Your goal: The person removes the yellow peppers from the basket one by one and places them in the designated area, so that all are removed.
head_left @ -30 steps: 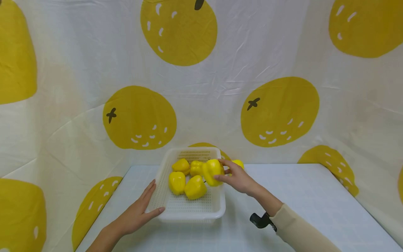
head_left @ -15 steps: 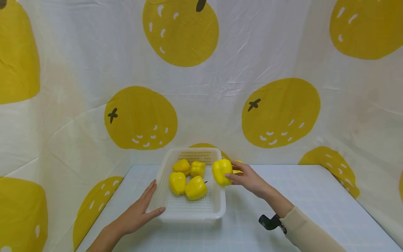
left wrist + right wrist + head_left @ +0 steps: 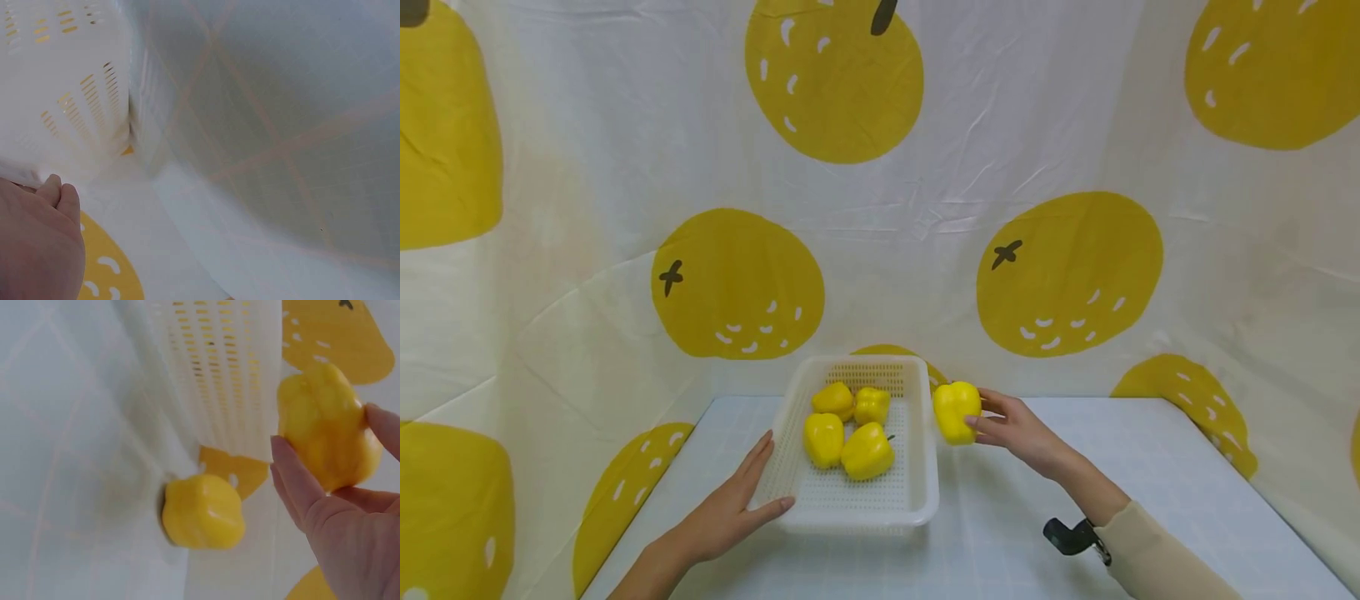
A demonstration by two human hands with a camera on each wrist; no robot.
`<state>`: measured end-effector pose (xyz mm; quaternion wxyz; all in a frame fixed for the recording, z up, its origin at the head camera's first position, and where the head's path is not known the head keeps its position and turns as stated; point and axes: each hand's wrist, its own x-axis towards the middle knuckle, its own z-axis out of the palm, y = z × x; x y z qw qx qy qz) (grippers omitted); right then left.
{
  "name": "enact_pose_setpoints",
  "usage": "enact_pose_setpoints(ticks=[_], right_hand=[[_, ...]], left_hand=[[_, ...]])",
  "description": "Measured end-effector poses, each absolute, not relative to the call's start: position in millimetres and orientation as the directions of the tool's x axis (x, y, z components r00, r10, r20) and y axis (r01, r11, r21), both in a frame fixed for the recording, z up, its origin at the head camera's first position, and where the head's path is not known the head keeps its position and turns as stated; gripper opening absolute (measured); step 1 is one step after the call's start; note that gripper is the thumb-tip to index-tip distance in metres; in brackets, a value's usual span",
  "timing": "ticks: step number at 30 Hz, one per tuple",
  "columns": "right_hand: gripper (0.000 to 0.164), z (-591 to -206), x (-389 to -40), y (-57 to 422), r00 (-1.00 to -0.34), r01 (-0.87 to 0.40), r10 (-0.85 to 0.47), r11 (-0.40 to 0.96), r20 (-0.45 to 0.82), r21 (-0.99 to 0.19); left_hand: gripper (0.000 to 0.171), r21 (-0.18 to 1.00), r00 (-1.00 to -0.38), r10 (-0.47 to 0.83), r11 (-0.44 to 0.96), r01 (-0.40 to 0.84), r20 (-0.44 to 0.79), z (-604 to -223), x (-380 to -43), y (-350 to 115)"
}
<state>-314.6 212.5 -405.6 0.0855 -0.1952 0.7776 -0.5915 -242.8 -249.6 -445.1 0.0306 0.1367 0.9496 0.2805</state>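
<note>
A white perforated plastic basket [image 3: 850, 510] holds several yellow bell peppers [image 3: 867, 452]. My left hand [image 3: 724, 510] rests on its near left corner, fingers stretched along the left side and thumb on the front rim. In the left wrist view, its fingertips touch the basket edge. Just outside the right rim, my right hand [image 3: 1026, 429] holds a yellow bell pepper [image 3: 957, 412] in the air between thumb and fingers. The right wrist view shows the held bell pepper [image 3: 325, 425] above another bell pepper [image 3: 203, 512], which lies on the table beside the basket.
The table has a pale blue checked cover [image 3: 1150, 467]. White cloth [image 3: 910, 267] printed with big yellow fruit hangs behind and on both sides. A black wrist camera mount [image 3: 1070, 537] sits at my right wrist.
My right hand has carried its bell pepper rightward, from over the basket to outside its right rim, and now blocks the head view of the table pepper. My left hand stays on the basket.
</note>
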Motion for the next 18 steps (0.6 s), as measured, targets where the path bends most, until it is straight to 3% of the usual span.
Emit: enact_pose_setpoints(ticks=[18], right_hand=[[0.077,-422,-332,268,-0.945,-0.17,-0.321,0.308,0.067,-0.936]], left_hand=[[0.104,0.525,-0.956,0.289,0.806,0.274,0.056,-448,-243,-250]])
